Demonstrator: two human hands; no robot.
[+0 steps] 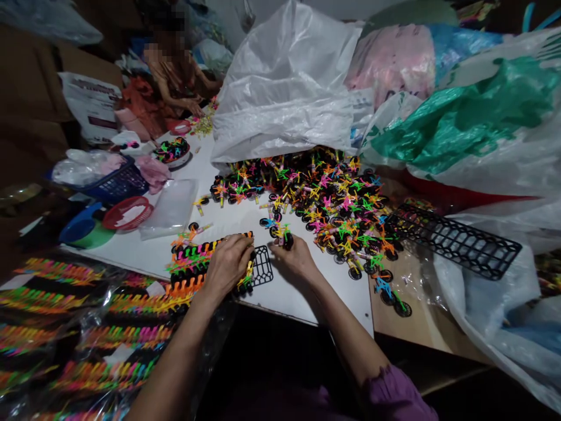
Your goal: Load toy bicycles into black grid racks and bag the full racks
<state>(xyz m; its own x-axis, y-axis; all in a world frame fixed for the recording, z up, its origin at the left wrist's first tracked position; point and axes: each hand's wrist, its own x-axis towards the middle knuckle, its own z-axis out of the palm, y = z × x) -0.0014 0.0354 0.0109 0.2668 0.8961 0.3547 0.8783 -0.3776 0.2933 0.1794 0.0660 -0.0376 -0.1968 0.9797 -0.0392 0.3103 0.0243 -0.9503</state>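
Note:
My left hand (228,264) rests curled on a black plastic grid tray (262,266) partly filled with small colourful toy bicycles (193,263) standing in rows. My right hand (295,254) pinches one small toy bicycle (284,235) with black wheels just right of the tray. A big heap of loose toy bicycles (328,202) lies on the white table (236,219) beyond my hands, spilling from a white sack (284,99).
An empty black grid tray (456,240) lies at the right. Bagged filled trays (79,333) are stacked at the lower left. A blue basket (116,184), a red lid (128,213) and clear bags sit to the left. Another person (173,82) sits at the far end. Large plastic sacks (473,117) crowd the right.

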